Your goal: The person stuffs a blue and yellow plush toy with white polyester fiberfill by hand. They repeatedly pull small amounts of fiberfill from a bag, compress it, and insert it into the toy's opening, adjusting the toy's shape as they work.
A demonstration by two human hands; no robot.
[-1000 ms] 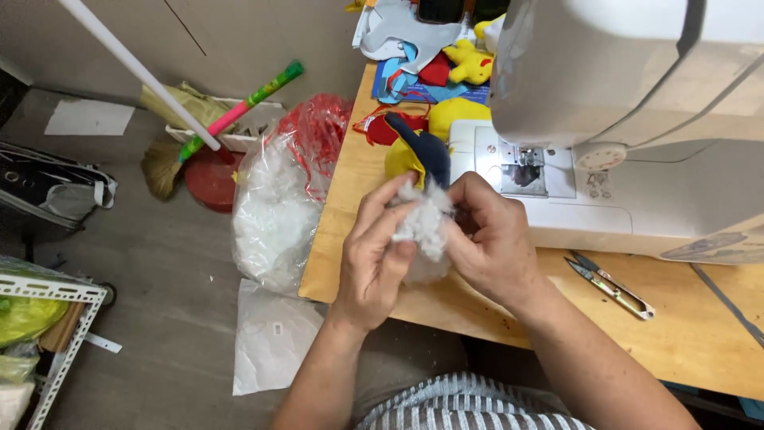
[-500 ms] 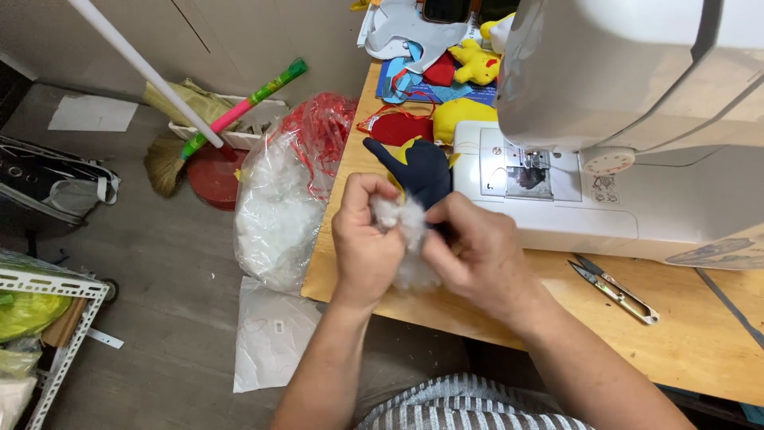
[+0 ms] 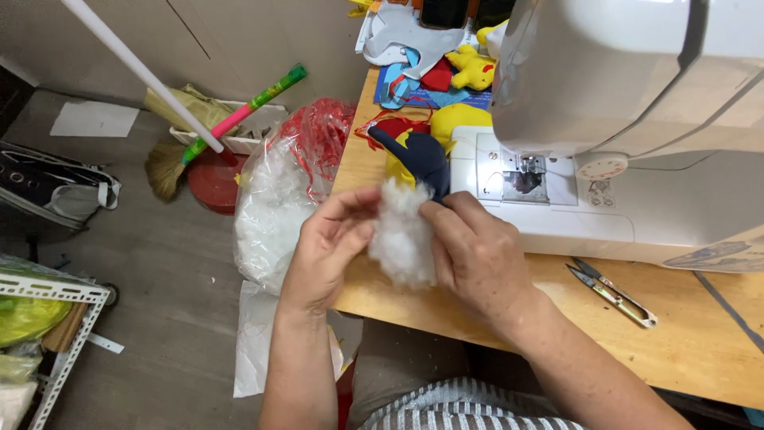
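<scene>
Just in front of the white sewing machine [image 3: 637,159], over the desk [image 3: 700,334] edge, both hands pinch a tuft of white stuffing [image 3: 402,235]. Left hand [image 3: 330,247] grips its near side with thumb and fingers; right hand [image 3: 477,255] presses it against a dark blue fabric piece [image 3: 420,159]. Thread snips [image 3: 611,291] lie beside the machine's base.

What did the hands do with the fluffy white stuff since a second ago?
Both hands kept hold of the white stuffing. The left hand and right hand shifted slightly, pulling the clump so that more of it shows between them. The dark blue fabric piece stays pinched at the right hand's fingertips. The sewing machine, thread snips and bag of stuffing stayed put.
</scene>
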